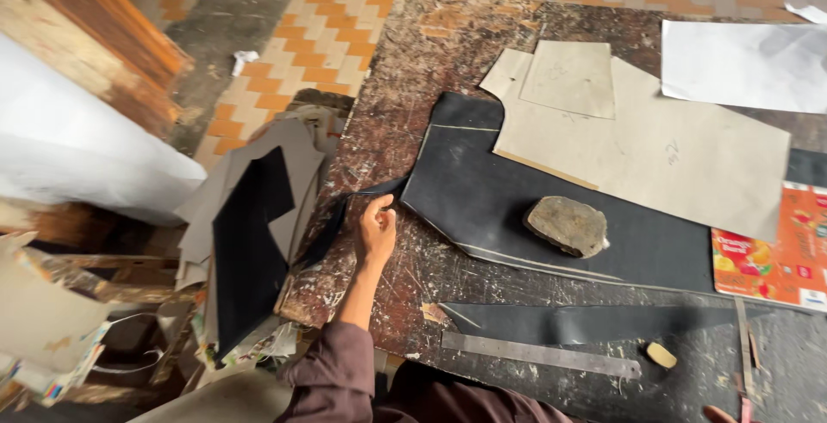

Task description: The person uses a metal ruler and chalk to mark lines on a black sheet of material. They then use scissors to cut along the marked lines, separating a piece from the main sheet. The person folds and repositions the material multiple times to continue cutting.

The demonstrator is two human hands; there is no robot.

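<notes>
The left hand (377,227) has its fingers closed around a thin black offcut strip (345,212), just left of the one large black sheet (517,208). On this sheet lie one grey stone (566,226) and two beige paper patterns (655,152). Only a fingertip of the right hand (719,414) shows, so I cannot tell its state.

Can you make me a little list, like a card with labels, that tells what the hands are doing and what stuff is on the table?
Left hand: left hand pinches a narrow black strip at the worktable edge
Right hand: only a fingertip shows at the bottom edge, right hand
Big piece: black sheet with chalk lines
Weight: stone resting on the sheet
Patterns: tan paper patterns lying over the sheet
Tools: metal ruler, chalk piece
Floor side: stack of black and tan pieces
</notes>
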